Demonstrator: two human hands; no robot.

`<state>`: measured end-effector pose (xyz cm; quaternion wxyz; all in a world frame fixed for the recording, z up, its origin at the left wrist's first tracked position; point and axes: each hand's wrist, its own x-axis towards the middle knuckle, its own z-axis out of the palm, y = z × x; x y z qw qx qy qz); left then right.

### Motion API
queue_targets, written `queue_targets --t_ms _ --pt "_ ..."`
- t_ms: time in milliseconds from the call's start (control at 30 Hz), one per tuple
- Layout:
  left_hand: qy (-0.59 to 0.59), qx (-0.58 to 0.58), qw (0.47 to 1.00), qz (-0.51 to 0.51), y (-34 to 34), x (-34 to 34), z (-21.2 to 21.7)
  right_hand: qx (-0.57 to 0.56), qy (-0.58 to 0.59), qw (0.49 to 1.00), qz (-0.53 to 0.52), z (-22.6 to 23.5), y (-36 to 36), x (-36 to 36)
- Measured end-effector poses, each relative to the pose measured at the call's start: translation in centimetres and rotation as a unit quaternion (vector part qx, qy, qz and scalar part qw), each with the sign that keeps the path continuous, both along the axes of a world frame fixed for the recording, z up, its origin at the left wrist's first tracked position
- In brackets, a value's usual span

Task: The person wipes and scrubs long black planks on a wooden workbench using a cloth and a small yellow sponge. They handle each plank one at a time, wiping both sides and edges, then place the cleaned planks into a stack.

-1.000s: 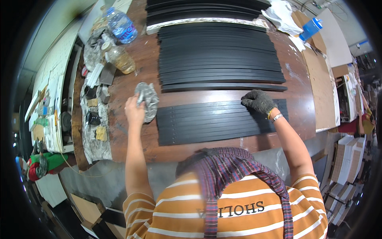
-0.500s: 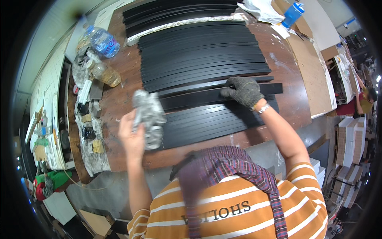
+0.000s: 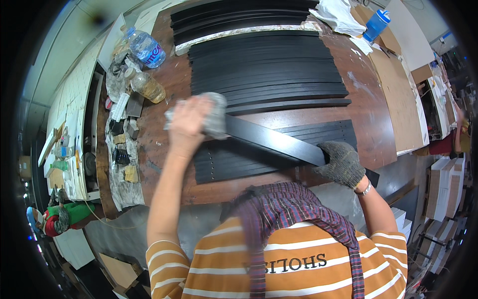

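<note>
Left hand (image 3: 188, 122) now presses a crumpled grey rag (image 3: 211, 115) down on the near end of one black strip (image 3: 279, 142), fingers closed over the cloth; a second ago that rag hung clear of the stock, off to the hand's outer side above bare wood. Right hand (image 3: 342, 162), in a grey knit glove, has closed around the strip's other end and pulled it up off the lower stack (image 3: 259, 159), so the strip now runs slantwise from under the rag to the glove and past it, over the tabletop (image 3: 169, 79) edge toward the body. Earlier the glove only lay flat on that stack. By the look of it, wiping of this one strip has begun, with the glove steadying it. Beyond the left hand lies the larger stack of strips (image 3: 264, 70); to its outer side stand two plastic bottles (image 3: 147, 47) and a cloth littered with small blocks (image 3: 124, 149).
</note>
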<state>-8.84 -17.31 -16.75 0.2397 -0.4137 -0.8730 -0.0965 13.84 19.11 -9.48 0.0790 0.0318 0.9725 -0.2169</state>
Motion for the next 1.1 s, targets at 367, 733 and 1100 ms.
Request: queue_targets --t_ms 367,733,1100 --pt "-0.083 0.010 0.994 -0.073 9.6 9.1 6.4 -0.022 0.061 0.995 -0.070 -1.3 -3.3 1.0" --pt "-0.096 0.274 0.949 0.128 -3.3 -5.6 2.2 -0.029 0.065 0.989 -0.127 0.8 -3.9 4.6" --pt "-0.682 0.600 0.378 -0.177 14.4 4.3 10.2 -0.151 0.337 0.929 -0.019 1.5 -9.7 -5.4"
